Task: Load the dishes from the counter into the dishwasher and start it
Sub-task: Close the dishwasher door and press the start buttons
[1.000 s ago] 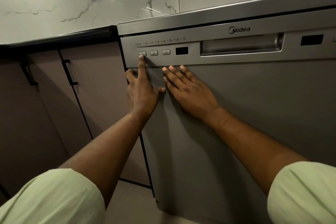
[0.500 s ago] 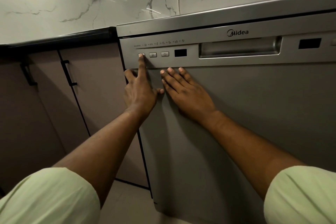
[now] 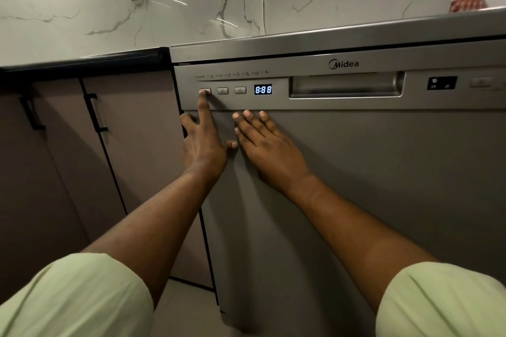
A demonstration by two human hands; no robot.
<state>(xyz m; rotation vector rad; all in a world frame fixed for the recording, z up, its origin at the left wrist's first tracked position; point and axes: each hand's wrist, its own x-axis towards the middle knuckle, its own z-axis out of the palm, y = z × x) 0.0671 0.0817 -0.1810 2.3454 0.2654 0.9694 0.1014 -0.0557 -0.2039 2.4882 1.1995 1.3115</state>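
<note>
Dishwasher (image 3: 356,200) buttons (image 3: 223,90) ran rightward from the left grip (image 3: 204,145), forefinger (image 3: 204,107) on the leftmost; right grip (image 3: 269,150) lay flat (both holding nothing).

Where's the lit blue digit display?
Lit display: head view, left on the grey dishwasher's control strip, between the clock button and the recessed steel handle.

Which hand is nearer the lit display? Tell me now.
Right. The right hand lies flat just below the display; the left hand presses the leftmost button, further left.
</note>
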